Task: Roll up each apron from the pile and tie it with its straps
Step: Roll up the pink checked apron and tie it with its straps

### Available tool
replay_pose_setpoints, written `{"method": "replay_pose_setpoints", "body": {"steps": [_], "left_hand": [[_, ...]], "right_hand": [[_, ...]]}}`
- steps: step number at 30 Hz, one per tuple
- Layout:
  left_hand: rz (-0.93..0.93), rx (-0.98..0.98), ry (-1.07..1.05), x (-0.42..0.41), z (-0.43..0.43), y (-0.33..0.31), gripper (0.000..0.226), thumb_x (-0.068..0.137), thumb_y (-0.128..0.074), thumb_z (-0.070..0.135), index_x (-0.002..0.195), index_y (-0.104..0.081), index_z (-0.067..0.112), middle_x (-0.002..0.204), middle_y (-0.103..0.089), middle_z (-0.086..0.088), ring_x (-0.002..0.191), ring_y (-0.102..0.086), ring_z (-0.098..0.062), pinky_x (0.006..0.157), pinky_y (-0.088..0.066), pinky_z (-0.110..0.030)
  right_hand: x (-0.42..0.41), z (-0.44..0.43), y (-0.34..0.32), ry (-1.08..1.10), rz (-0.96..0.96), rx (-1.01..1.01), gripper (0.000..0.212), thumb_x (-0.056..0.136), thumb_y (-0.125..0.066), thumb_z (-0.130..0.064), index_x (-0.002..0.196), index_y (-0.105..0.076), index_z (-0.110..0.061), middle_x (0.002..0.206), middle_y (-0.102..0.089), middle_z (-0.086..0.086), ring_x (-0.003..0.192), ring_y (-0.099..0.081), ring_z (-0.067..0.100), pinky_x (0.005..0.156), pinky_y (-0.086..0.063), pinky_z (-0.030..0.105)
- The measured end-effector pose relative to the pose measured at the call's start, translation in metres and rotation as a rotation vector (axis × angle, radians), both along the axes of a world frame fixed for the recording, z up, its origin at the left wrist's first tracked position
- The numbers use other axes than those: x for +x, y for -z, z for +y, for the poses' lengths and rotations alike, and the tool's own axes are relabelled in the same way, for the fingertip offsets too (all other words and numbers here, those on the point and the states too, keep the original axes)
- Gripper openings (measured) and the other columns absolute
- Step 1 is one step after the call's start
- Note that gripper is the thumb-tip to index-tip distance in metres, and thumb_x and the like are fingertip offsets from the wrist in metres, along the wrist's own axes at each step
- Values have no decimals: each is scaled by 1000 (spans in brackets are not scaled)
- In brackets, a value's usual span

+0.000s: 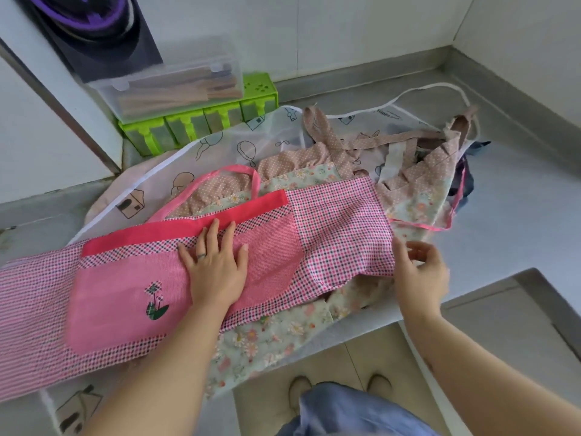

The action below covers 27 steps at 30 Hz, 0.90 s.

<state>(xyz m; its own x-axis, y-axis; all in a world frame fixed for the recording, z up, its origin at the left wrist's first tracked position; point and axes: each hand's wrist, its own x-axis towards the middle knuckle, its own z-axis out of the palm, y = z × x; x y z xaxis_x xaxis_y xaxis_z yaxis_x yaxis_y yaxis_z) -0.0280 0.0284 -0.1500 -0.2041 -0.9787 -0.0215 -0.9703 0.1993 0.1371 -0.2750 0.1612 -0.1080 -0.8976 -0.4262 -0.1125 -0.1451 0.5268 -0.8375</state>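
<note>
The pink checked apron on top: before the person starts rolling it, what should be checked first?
1. Pink checked apron lies spread out on top: ok.
2. Left hand presses flat on its pocket, holding it down: ok.
3. Right hand has a grip on the apron's right edge: cannot tell.
4. Cloth is smooth: not ok, the right part is creased.
5. Neck loop lies loose and untangled: ok.
6. Waist straps found for tying: cannot tell, none in view.
</note>
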Motion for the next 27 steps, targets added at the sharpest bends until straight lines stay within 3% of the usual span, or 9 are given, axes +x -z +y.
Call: {"method": "replay_pose_setpoints", "body": {"steps": [3, 5, 9, 12, 15, 16, 21, 24, 27], "left_hand": [[-5, -3, 3, 0, 1, -1, 55, 99, -24, 49, 151, -22, 29, 160, -13, -2, 146, -11, -25, 115, -1, -59], [-1, -1, 1, 0, 1, -2, 55, 99, -23, 49, 151, -22, 29, 160, -13, -2, 147, -11, -25, 115, -2, -59], [-17, 14, -4, -1, 1, -2, 57, 99, -18, 50, 151, -17, 30, 161, -9, -1, 147, -8, -24, 115, 0, -59], [-17, 10, -4, -1, 0, -3, 57, 99, -18, 50, 152, -17, 29, 161, -9, -1, 147, -8, -24, 115, 0, -58], [-11, 8, -2, 0, 0, -1, 57, 99, -19, 50, 152, -18, 29, 161, -10, -2, 147, -9, -25, 115, 0, -58], [-9, 7, -4, 0, 0, -1, 57, 99, -19, 50, 152, -18, 29, 160, -11, -2, 147, -10, -25, 115, 0, -58], [-3, 4, 0, 0, 0, -1, 57, 99, -20, 50, 151, -21, 28, 160, -12, -2, 147, -11, -25, 115, 0, -59], [-10, 15, 1, -1, 0, -2, 57, 98, -19, 51, 151, -19, 29, 160, -11, -1, 147, -9, -24, 115, 1, -59], [-18, 27, -11, -1, -1, -4, 56, 99, -19, 49, 152, -17, 29, 161, -9, -1, 147, -8, -24, 115, 1, -59]], "right_hand": [[7, 6, -1, -21, -169, -91, 44, 90, -57, -42, 86, -63, 1, 84, -64, 20, 79, -58, 33, 69, -44, 37], [4, 2, -9, -1, -261, -150, 47, 92, -57, -37, 91, -60, 10, 86, -59, 28, 77, -55, 40, 65, -45, 39], [-10, -11, -23, 34, -366, -236, 56, 90, -59, -41, 90, -55, 15, 75, -50, 21, 68, -50, 26, 59, -42, 34], [-5, -11, -23, 100, -486, -306, 57, 87, -63, -43, 91, -57, 13, 95, -59, 31, 85, -63, 30, 76, -51, 40], [1, -9, -22, 129, -535, -302, 46, 82, -67, -48, 73, -52, -5, 72, -57, 7, 72, -50, 14, 74, -48, 38], [2, -9, -22, 150, -560, -298, 43, 79, -70, -48, 80, -55, -8, 80, -59, 1, 79, -53, 13, 88, -49, 45], [28, -12, -12, 324, -798, -250, 78, 70, -78, -48, 130, -49, -8, 114, -58, 7, 98, -57, 22, 89, -52, 39], [41, -17, -10, 232, -935, -231, 61, 79, -75, -31, 130, -49, -8, 113, -62, 9, 93, -61, 23, 73, -54, 35], [38, -18, -17, 211, -834, -227, 8, 91, -61, -16, 94, -61, -8, 102, -65, 10, 95, -62, 27, 86, -53, 42]]}}
